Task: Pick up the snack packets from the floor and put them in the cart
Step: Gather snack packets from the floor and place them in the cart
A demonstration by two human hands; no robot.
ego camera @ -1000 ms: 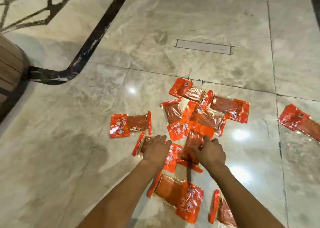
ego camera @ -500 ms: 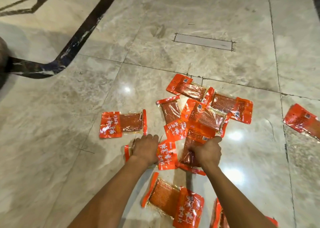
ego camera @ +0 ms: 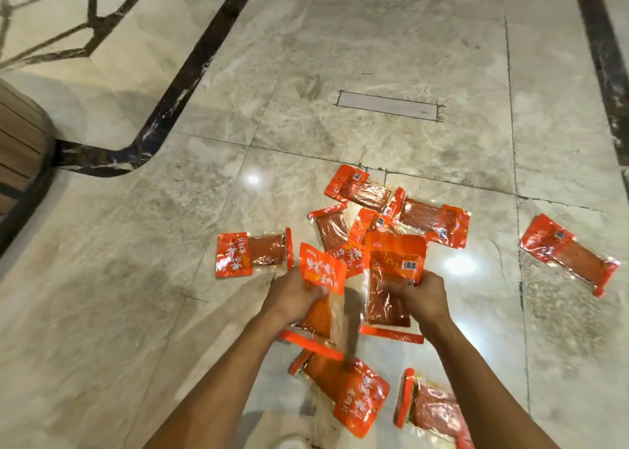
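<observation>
both hands are low in the middle of the frame, each holding one orange snack packet lifted off the floor. the left hand (ego camera: 292,297) has its fingers curled round the left packet (ego camera: 321,288), which stands nearly upright with its printed orange end at the top and its clear part hanging below the hand. the right hand (ego camera: 420,297) grips the right packet (ego camera: 391,278) by its right edge; this one shows its back, with a barcode near the hand, and it hangs lengthwise with the orange header at the top.

the rest of the packets lie on the marble floor (ego camera: 136,278). a heap of packets (ego camera: 384,213) sits just above the hands, several overlapping. one flat packet (ego camera: 253,252) lies alone just left of the heap, near the left hand. a far packet (ego camera: 568,252) lies well apart at the right edge of the frame. two more lie at the bottom, between the forearms: a lower packet (ego camera: 343,392) and a corner packet (ego camera: 430,407), partly cut off by the right arm.

a dark inlaid stripe (ego camera: 190,74) curves across the upper left of the floor, and a slatted wooden object (ego camera: 20,142) shows at the left edge. a pale rectangular plate (ego camera: 388,105) is set into the floor in the upper middle. no cart shows in the frame.
</observation>
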